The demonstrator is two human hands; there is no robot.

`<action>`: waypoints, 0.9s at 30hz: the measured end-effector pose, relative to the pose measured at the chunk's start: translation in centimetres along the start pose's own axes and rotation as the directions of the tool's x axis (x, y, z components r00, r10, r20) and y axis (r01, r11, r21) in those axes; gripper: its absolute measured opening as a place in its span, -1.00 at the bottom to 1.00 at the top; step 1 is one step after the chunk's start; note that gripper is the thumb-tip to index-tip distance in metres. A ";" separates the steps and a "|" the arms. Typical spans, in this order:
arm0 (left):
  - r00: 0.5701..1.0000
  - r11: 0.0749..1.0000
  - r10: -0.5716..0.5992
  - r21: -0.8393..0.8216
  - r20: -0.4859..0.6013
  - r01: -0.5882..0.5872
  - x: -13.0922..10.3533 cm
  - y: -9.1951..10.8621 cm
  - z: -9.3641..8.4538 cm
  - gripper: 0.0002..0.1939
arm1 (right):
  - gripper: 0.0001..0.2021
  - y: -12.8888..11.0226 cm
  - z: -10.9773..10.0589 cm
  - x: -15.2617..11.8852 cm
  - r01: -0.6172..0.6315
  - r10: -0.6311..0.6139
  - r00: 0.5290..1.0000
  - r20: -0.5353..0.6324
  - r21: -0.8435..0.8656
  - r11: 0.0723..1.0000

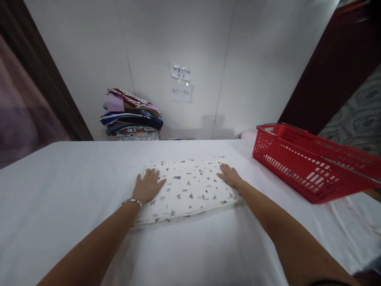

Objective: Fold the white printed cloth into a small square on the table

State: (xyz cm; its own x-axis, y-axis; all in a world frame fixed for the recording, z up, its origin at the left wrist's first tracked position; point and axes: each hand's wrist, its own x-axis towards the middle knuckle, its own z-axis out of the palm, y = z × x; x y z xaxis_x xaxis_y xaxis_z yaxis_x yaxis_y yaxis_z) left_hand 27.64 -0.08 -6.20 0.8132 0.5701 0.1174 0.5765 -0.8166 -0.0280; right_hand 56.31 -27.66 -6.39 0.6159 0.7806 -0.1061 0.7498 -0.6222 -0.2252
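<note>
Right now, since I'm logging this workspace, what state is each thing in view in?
Left hand: open, pressed flat on the cloth
Right hand: open, flat on the cloth
Patterned cloth: folded, lying flat
White sheet: spread, wrinkled at right
Red basket: upright, its floor hidden
Fabric stack: piled, uneven
Bracelet: worn on the left wrist

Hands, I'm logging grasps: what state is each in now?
Left hand: open, flat on the cloth, holding nothing.
Right hand: open, flat on the cloth, holding nothing.
</note>
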 end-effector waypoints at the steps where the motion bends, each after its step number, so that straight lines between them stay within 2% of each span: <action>1: 1.000 1.000 -0.002 -0.010 0.013 0.003 0.1 0.0 -0.1 -0.36 | -0.38 0.0 -0.3 -0.1 -0.008 0.008 1.000 -0.004 0.046 0.999; 4: 0.998 0.999 -0.012 -0.043 0.062 0.015 0.4 -0.2 -0.7 -0.35 | -0.47 0.4 -1.7 -0.8 -0.085 0.107 0.990 -0.090 0.224 0.971; 7: 0.999 0.997 -0.016 -0.071 0.045 0.020 0.3 -0.2 -1.8 -0.35 | -0.54 2.2 -3.2 -3.5 -0.201 0.262 0.954 -0.148 0.333 0.921; 10: 0.994 0.989 0.106 -0.101 -0.003 -0.106 -1.3 0.8 -2.8 -0.37 | -0.63 4.0 -4.1 -7.5 -0.306 0.359 0.930 -0.075 0.382 0.872; 14: 0.941 0.936 0.332 -0.146 0.062 -0.320 -5.4 3.6 -3.2 -0.36 | -0.71 4.3 -3.9 -11.6 -0.401 0.406 0.910 0.078 0.411 0.819; 16: 0.920 0.915 0.387 -0.155 0.067 -0.374 -7.3 5.0 -3.1 -0.34 | -0.70 3.8 -3.7 -12.3 -0.428 0.414 0.902 0.125 0.396 0.812; 19: 0.918 0.912 0.394 -0.147 0.053 -0.383 -9.1 6.3 -2.7 -0.35 | -0.71 3.0 -3.9 -12.3 -0.447 0.427 0.894 0.135 0.339 0.828; 22: 0.924 0.917 0.382 -0.128 0.017 -0.377 -9.8 6.8 -2.2 -0.39 | -0.71 2.3 -4.5 -12.1 -0.450 0.436 0.893 0.114 0.257 0.855; 27: 0.924 0.918 0.373 -0.116 -0.080 -0.380 -10.4 7.2 -1.4 -0.43 | -0.58 1.2 -4.7 -12.3 -0.461 0.443 0.886 0.137 0.158 0.873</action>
State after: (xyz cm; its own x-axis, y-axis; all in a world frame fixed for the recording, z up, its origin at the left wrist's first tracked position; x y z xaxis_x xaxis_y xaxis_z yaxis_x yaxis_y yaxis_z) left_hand 23.24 -12.05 -6.22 0.9603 0.2150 0.1779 0.2104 -0.9766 0.0443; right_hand 50.77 -38.32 -0.77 0.8448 0.4239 -0.3265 0.3322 -0.8939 -0.3010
